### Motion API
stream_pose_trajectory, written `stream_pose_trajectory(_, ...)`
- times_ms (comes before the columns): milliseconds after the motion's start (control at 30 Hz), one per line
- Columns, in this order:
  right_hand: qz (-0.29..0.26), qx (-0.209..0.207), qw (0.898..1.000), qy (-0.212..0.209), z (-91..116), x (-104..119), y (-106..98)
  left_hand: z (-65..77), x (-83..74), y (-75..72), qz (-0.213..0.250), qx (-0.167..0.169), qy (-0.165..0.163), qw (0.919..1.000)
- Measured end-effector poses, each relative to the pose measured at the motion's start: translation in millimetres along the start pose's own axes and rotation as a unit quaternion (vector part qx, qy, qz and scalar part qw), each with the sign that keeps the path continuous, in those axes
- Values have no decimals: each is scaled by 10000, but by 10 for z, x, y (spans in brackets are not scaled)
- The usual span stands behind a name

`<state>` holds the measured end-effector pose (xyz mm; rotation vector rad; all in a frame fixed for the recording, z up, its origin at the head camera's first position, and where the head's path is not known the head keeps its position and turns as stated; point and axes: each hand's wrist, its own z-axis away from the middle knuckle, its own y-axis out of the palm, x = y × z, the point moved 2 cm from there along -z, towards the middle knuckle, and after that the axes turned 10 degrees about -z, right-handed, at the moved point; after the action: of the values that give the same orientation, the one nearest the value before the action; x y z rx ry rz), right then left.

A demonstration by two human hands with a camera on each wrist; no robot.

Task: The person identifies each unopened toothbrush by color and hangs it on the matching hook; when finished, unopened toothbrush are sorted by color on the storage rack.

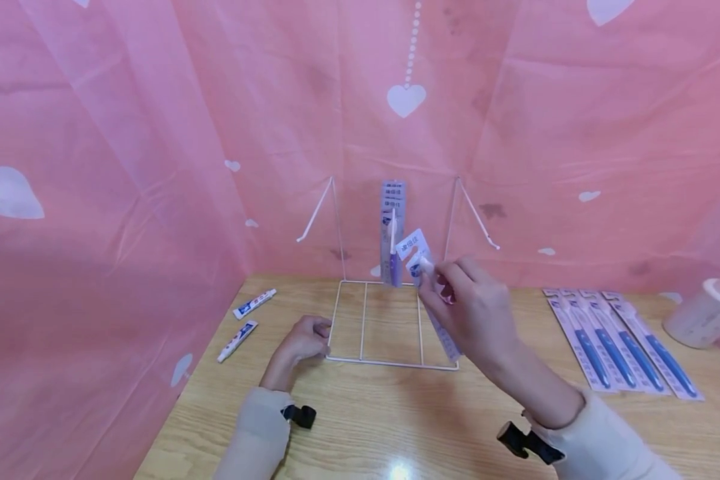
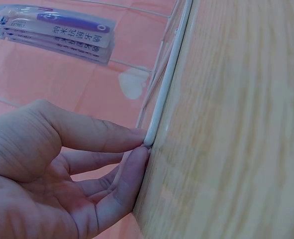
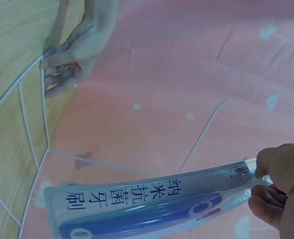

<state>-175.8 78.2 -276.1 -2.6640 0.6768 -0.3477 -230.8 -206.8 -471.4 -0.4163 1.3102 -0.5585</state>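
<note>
My right hand (image 1: 477, 310) pinches a packaged toothbrush (image 1: 413, 245) near its top, just right of the middle hook. The pack slants down behind the hand; its purple-blue handle (image 3: 137, 215) shows through clear plastic in the right wrist view. Several packaged toothbrushes (image 1: 387, 263) with purple handles hang one behind another on the middle arm of a white wire rack (image 1: 390, 363). At the rack's near left base corner, my left hand (image 1: 305, 339) grips the wire (image 2: 159, 112) between thumb and finger, low against the table.
Two toothpaste tubes (image 1: 255, 303) lie at the left. On the right, several packaged toothbrushes (image 1: 621, 343) with blue handles lie in a row, beside a whitish container (image 1: 699, 317). Two bare rack arms (image 1: 316, 210) stick out at either side. A pink curtain (image 1: 156, 133) hangs behind.
</note>
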Motion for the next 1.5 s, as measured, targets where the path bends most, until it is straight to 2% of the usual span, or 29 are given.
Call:
stream_pose_trajectory(300, -309, -103, 9994, -95, -21, 64, 158, 7, 10, 9, -7, 44, 28, 10000)
stream_pose_trajectory(633, -282, 219, 9991, 232, 32, -22, 340, -11, 5, -2, 30, 34, 34, 10000)
stream_pose_trajectory(1000, -336, 408, 9927, 1087, -52, -199, 532, -7, 17, -3, 165, 85, 62, 9998)
stream_pose_trajectory(1233, -282, 847, 9771, 1931, -170, -312, 670, -6, 23, -11, 153, 32, 39, 9999)
stream_pose_trajectory(1500, -16, 834, 9701, 2281, -293, -473, 819, -13, 30, -2, 211, 134, 13, 9997)
